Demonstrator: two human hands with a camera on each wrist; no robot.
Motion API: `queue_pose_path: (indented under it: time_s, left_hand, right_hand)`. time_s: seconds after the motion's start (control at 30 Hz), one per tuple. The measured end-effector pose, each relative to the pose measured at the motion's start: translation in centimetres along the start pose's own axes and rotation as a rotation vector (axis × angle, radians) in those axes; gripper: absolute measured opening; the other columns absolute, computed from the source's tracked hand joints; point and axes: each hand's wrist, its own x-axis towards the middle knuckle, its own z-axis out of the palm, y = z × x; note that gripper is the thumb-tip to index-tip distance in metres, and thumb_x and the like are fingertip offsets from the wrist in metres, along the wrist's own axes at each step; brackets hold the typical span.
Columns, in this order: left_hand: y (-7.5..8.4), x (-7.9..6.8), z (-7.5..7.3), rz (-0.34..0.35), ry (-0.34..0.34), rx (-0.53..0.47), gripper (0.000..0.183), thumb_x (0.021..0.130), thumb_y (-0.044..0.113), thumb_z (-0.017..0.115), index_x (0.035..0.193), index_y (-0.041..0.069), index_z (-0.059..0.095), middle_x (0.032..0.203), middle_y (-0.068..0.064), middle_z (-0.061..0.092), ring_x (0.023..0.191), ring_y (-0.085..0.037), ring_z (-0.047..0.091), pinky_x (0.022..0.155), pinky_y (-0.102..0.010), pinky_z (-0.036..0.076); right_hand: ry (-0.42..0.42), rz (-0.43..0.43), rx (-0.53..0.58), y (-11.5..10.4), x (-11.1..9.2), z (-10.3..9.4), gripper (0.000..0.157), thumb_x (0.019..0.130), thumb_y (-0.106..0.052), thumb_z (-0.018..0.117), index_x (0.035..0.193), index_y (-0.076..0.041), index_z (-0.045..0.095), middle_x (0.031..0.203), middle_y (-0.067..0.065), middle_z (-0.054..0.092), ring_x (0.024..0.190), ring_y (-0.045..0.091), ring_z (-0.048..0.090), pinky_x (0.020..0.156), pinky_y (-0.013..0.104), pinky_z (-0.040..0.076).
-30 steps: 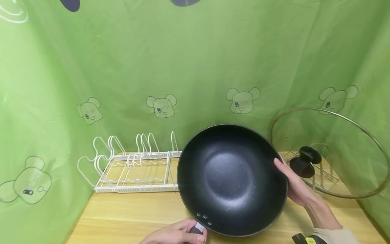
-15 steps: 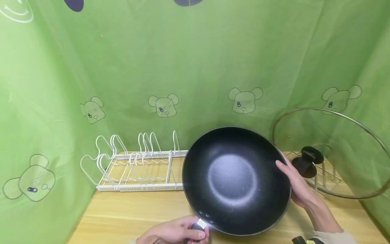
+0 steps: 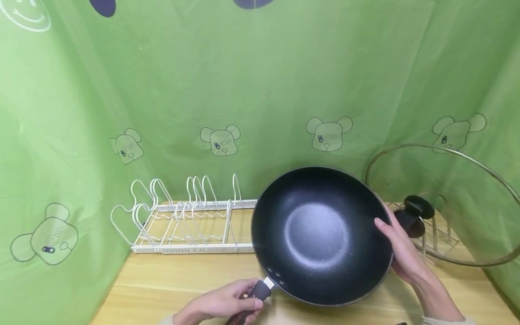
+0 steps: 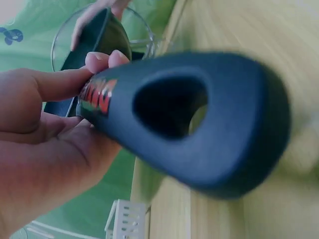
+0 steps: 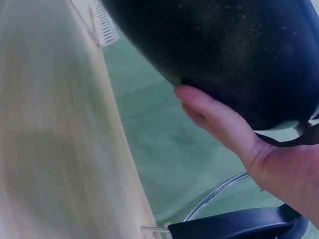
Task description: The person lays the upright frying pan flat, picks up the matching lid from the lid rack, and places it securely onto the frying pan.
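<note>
I'm watching the left hand (image 3: 225,299) gripping the wok's handle (image 3: 261,290). The right hand (image 3: 406,255) is pinching its rim (image 3: 334,305) (glass lid (image 3: 447,207) nearby)

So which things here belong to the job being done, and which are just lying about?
Seemingly in the job:
black wok, its side in the right grip
wok handle, in the left grip

Seemingly idle:
white rack
glass lid
wire stand by the lid

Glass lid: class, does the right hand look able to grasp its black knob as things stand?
Probably not yet: the right hand is busy holding the wok, although the black knob appears close to that hand in the head view.
</note>
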Motion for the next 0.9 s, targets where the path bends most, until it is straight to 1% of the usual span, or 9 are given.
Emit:
queue_pose_path:
  time_s: [0.07,0.17,0.3,0.4,0.47,0.6,0.7,0.8,0.9]
  left_hand:
    - [-0.1,0.0,-0.1,0.001,0.048,0.044,0.029,0.099,0.017,0.049,0.118,-0.004,0.043,0.076,0.000,0.056,0.061,-0.008,0.055,0.053,-0.020,0.048]
    - [-0.4,0.0,-0.1,0.022,0.149,0.174,0.024,0.098,0.020,0.050,0.113,0.002,0.048,0.071,0.001,0.056,0.056,-0.006,0.053,0.048,-0.022,0.047]
    - [-0.6,-0.1,-0.1,0.062,0.326,0.454,0.018,0.095,0.025,0.056,0.108,0.011,0.054,0.072,0.006,0.056,0.059,-0.003,0.051,0.052,-0.022,0.046]
    - [-0.8,-0.1,-0.2,0.048,0.427,0.600,0.018,0.094,0.028,0.058,0.107,0.016,0.055,0.077,0.010,0.055,0.063,-0.002,0.051,0.055,-0.021,0.046]
    - [-1.0,-0.1,-0.3,0.030,0.459,0.657,0.018,0.093,0.031,0.059,0.105,0.017,0.055,0.076,0.011,0.055,0.062,-0.002,0.051,0.055,-0.021,0.046]
    - [-1.4,-0.1,-0.8,0.018,0.485,0.715,0.020,0.093,0.033,0.059,0.105,0.018,0.054,0.075,0.012,0.054,0.061,-0.001,0.049,0.053,-0.020,0.044]
    - [-1.9,-0.2,-1.2,-0.001,0.505,0.748,0.020,0.093,0.035,0.058,0.104,0.018,0.055,0.074,0.011,0.053,0.059,-0.002,0.049,0.052,-0.020,0.044]
    - [-2.4,-0.5,-1.6,-0.038,0.543,0.792,0.021,0.094,0.038,0.056,0.103,0.019,0.056,0.072,0.012,0.053,0.056,-0.002,0.048,0.049,-0.020,0.043]
    - [-2.7,-0.7,-1.9,-0.063,0.600,0.845,0.021,0.094,0.041,0.055,0.101,0.021,0.057,0.069,0.013,0.051,0.053,-0.003,0.046,0.046,-0.021,0.041]
  right_hand:
    - [0.014,-0.009,-0.015,-0.1,0.0,0.1,0.053,0.105,-0.020,0.027,0.151,-0.036,0.007,0.154,0.007,0.004,0.123,0.007,0.041,0.087,0.028,0.047]
    - [0.030,-0.005,-0.016,-0.2,-0.2,0.3,0.054,0.105,-0.020,0.028,0.151,-0.037,0.007,0.154,0.008,0.004,0.121,0.008,0.043,0.086,0.030,0.048]
    - [0.053,0.012,0.001,0.1,-0.6,0.4,0.055,0.105,-0.020,0.029,0.150,-0.040,0.005,0.153,0.011,0.002,0.117,0.008,0.048,0.084,0.035,0.049]
    - [0.070,0.019,0.013,0.5,-0.9,0.5,0.056,0.104,-0.020,0.030,0.150,-0.039,0.004,0.151,0.012,0.002,0.114,0.008,0.051,0.083,0.037,0.050]
    - [0.075,0.026,0.026,0.7,-1.1,0.6,0.057,0.104,-0.020,0.031,0.150,-0.039,0.003,0.150,0.013,0.003,0.113,0.009,0.052,0.083,0.038,0.051]
    - [0.082,0.036,0.049,1.2,-1.2,0.8,0.058,0.104,-0.019,0.032,0.150,-0.037,0.002,0.147,0.017,0.003,0.112,0.011,0.053,0.083,0.039,0.051]
    - [0.092,0.042,0.049,1.5,-1.2,0.9,0.059,0.104,-0.019,0.034,0.150,-0.036,0.001,0.147,0.019,0.001,0.112,0.010,0.053,0.085,0.038,0.050]
    - [0.103,0.060,0.045,1.9,-1.3,0.9,0.061,0.104,-0.019,0.034,0.149,-0.039,0.000,0.147,0.020,-0.003,0.110,0.009,0.053,0.083,0.038,0.051]
    - [0.103,0.063,0.038,2.1,-1.5,0.9,0.063,0.104,-0.018,0.034,0.149,-0.042,-0.002,0.148,0.021,-0.006,0.111,0.007,0.052,0.084,0.038,0.051]
